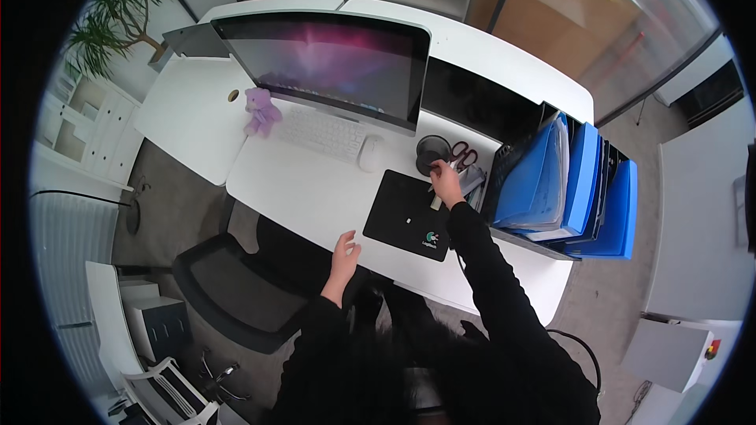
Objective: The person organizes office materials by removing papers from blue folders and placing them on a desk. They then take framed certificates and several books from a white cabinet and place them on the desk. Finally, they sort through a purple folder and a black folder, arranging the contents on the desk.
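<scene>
My right hand point(446, 182) is over the upper right part of a black mouse pad point(394, 205), beside a black round pen holder point(432, 154). Its fingers are pinched together, and whatever they hold is too small to make out. Scissors with dark red handles point(465, 156) are just beyond it, and a grey object point(473, 179) lies to its right. Below the fingers a small pale piece point(435, 203) shows against the pad. A tiny white bit point(408, 221) lies on the pad. My left hand point(343, 261) hovers by the desk's front edge, fingers apart, holding nothing.
A black file rack with blue folders point(534, 181) stands on the right of the white desk point(307, 181). Toward the back are a monitor point(331, 63), a white keyboard point(323, 132), a white mouse point(370, 153) and a purple plush toy point(261, 112). A black mesh chair point(244, 291) sits front left.
</scene>
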A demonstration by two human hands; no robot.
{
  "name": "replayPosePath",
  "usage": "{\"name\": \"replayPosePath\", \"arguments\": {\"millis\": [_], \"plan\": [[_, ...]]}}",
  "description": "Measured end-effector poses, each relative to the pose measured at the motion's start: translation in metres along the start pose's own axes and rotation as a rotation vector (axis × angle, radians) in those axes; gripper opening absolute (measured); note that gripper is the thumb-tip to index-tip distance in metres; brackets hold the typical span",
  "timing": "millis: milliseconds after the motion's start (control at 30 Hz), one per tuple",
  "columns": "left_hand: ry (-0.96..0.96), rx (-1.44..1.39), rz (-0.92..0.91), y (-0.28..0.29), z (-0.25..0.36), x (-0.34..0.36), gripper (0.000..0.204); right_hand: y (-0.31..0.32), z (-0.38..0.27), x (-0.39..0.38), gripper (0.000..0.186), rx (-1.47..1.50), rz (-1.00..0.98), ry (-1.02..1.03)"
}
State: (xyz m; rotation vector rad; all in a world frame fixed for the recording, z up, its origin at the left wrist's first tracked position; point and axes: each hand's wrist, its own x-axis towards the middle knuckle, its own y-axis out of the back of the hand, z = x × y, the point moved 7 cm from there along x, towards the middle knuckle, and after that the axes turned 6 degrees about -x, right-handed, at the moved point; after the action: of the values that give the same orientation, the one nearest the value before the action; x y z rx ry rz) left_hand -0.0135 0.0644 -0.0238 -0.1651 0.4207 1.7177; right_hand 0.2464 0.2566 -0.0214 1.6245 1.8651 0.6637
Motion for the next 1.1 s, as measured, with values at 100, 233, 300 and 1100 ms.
{"name": "replayPosePath", "arguments": {"millis": [100, 233, 300, 1100], "plan": [[0.002, 0.005, 0.018, 0.013, 0.002, -0.001, 0.037, 0.015, -0.002, 0.002, 0.047, 0.047, 0.108, -0.002], [-0.011, -0.005, 0.025, 0.029, -0.006, -0.011, 0.036, 0.056, -0.042, -0.036, 0.045, 0.155, 0.286, 0.048], [-0.025, -0.003, 0.007, 0.028, -0.004, -0.013, 0.036, 0.097, -0.073, -0.064, 0.043, 0.199, 0.402, 0.154], [-0.103, -0.062, -0.153, 0.053, 0.05, -0.035, 0.03, 0.25, -0.068, -0.178, 0.055, -0.71, 0.828, -0.361]]}}
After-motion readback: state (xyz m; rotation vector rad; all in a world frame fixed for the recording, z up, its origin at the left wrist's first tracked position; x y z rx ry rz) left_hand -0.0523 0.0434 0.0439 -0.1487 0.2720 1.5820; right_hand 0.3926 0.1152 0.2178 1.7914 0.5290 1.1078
